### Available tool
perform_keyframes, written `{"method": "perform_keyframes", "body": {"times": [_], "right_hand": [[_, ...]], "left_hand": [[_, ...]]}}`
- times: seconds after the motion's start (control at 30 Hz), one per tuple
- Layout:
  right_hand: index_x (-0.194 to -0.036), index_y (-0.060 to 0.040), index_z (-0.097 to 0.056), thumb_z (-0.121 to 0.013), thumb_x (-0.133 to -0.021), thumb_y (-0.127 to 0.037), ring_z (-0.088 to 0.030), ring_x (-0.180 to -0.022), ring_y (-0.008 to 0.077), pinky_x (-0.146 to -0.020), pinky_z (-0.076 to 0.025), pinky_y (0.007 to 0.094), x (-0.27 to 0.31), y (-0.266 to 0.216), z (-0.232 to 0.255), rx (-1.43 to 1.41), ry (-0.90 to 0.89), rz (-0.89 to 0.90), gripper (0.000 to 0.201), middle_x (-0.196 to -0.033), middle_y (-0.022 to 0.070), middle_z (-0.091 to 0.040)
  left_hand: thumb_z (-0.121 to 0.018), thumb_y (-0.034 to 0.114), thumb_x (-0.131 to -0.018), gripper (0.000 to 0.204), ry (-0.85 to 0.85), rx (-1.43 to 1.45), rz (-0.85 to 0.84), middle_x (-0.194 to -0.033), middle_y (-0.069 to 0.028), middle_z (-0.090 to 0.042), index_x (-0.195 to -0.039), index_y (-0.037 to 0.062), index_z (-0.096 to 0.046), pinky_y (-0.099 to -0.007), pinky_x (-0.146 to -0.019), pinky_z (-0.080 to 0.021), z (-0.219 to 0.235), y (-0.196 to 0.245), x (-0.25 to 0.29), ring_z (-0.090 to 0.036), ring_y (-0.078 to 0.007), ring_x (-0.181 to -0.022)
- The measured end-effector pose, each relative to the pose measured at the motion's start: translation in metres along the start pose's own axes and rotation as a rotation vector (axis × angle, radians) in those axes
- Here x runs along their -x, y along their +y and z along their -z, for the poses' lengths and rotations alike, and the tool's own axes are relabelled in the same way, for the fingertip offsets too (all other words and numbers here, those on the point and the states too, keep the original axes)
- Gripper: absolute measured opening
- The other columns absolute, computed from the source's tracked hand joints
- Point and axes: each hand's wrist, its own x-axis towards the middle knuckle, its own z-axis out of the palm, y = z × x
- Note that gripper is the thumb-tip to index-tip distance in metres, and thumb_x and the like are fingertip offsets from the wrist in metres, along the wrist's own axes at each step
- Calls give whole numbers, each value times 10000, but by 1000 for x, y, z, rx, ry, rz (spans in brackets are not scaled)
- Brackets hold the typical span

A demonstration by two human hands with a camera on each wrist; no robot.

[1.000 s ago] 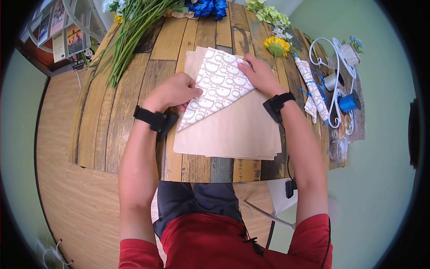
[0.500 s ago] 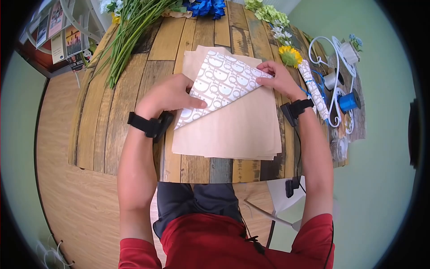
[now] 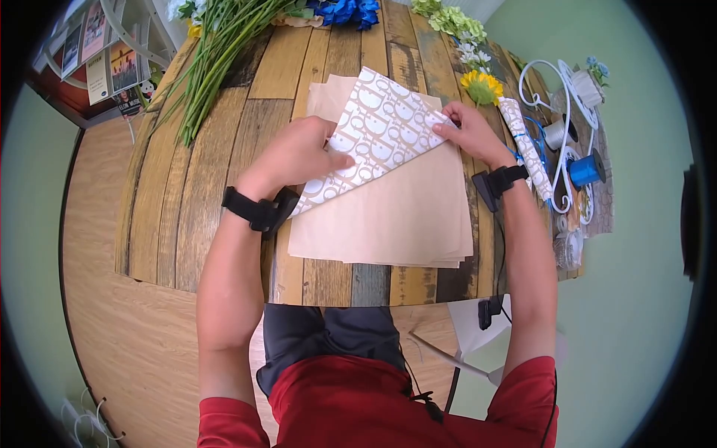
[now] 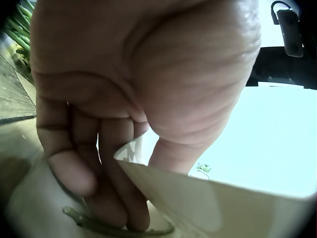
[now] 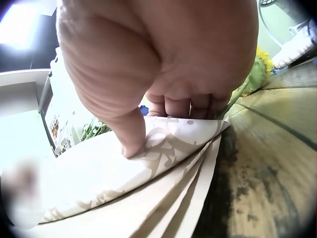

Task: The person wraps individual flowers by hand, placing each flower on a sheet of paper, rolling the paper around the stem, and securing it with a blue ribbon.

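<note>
A white sheet with a grey-beige letter pattern (image 3: pixel 381 123), folded along a slanting edge, lies over several plain beige sheets (image 3: pixel 388 216). The left hand (image 3: pixel 299 153) grips its left side, thumb on top and the other fingers beneath or behind. In the left wrist view a thin green stem (image 4: pixel 99 227) lies by those fingertips, near the paper's edge (image 4: pixel 198 198). At the right corner the right hand (image 3: pixel 470 136) pinches the patterned sheet; in the right wrist view the thumb (image 5: pixel 130 141) presses its top and the other fingers are partly hidden behind it.
Green stems (image 3: pixel 216 71) and blue flowers (image 3: pixel 351 13) lie at the back left. On the right are a yellow sunflower (image 3: pixel 482 87), a wrapped patterned roll (image 3: pixel 526 145), a blue ribbon spool (image 3: pixel 586 170) and a white curled stand (image 3: pixel 565 112). The wooden table's front edge (image 3: pixel 366 295) is near the body.
The right hand has moved rightward along the patterned sheet to its corner. The sheet's top point has shifted up and right. The sunflower has moved right, and the left hand has shifted slightly.
</note>
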Motion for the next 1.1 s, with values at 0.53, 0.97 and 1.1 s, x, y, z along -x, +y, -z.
{"method": "perform_keyframes", "body": {"times": [0.53, 0.97, 1.1], "right_hand": [[-920, -15, -544, -707, -845, -253, -564, -828, 262, -760, -450, 359, -8, -7, -17, 252, 62, 88, 298, -849, 144, -603], [-1012, -37, -605, -713, -821, -233, -578, -988, 315, -879, -441, 405, 0, -15, -15, 506, 367, 340, 294, -991, 122, -638], [-1037, -43, -660, -683, -837, -188, -558, -1055, 303, -935, -414, 422, 24, -47, -14, 503, 228, 462, 248, -1018, 101, -639]], "left_hand": [[-694, 250, -846, 342, 19, -210, 191, -851, -237, -669, -936, -77, -648, -417, -716, -496, -5, -1, -1, -666, -345, -796], [-758, 464, -736, 440, 87, -506, 309, -708, -152, -681, -727, 29, -699, -393, -658, -494, 1, 15, 8, -676, -309, -735], [-763, 471, -723, 440, 91, -536, 325, -679, -138, -675, -699, 37, -698, -406, -651, -494, 2, 17, 9, -669, -312, -699]]}}
